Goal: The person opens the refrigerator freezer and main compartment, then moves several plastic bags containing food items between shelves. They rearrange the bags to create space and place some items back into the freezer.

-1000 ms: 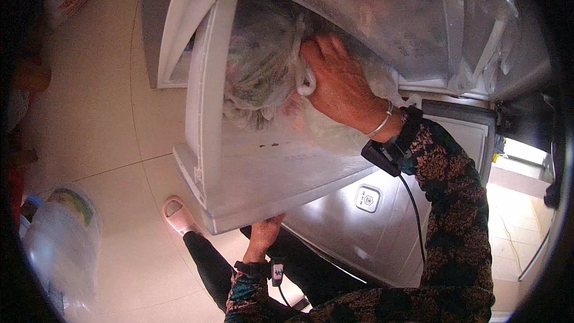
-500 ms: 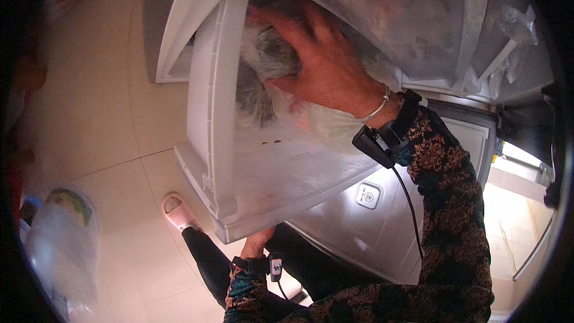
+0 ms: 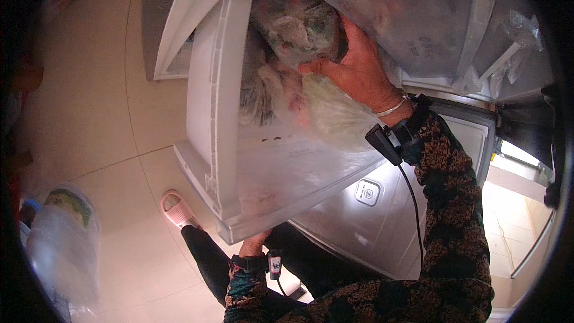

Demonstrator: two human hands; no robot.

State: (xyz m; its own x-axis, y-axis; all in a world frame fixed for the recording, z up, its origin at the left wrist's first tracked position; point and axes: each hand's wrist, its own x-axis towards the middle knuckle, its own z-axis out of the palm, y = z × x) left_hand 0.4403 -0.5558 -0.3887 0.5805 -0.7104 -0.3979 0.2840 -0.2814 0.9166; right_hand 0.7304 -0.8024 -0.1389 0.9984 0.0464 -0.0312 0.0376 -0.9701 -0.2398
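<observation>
A clear freezer drawer (image 3: 281,197) with a white front is pulled out and tilted in front of me. Inside its far part, my right hand (image 3: 362,72) grips the side of a clear plastic bag (image 3: 299,30) with dark greenish contents; the thumb lies on the near side and most fingers are hidden behind the bag. Just below is another bag (image 3: 338,107), pale green, close to my wrist, with something pinkish beside it. My left hand (image 3: 256,243) is under the drawer's near corner, its fingers out of sight beneath it.
A second translucent drawer (image 3: 394,12) overhangs on the upper right. Below the pulled drawer shows a white panel (image 3: 335,227), perhaps the freezer door. Thin plastic bags (image 3: 517,36) hang at the right. A large plastic-wrapped item (image 3: 63,245) stands on the floor at left, beyond my pink slipper (image 3: 177,208).
My right hand has moved slightly right and down, from spread over the bags to gripping the bag with greenish contents, which now shows more fully. My left hand stays under the drawer.
</observation>
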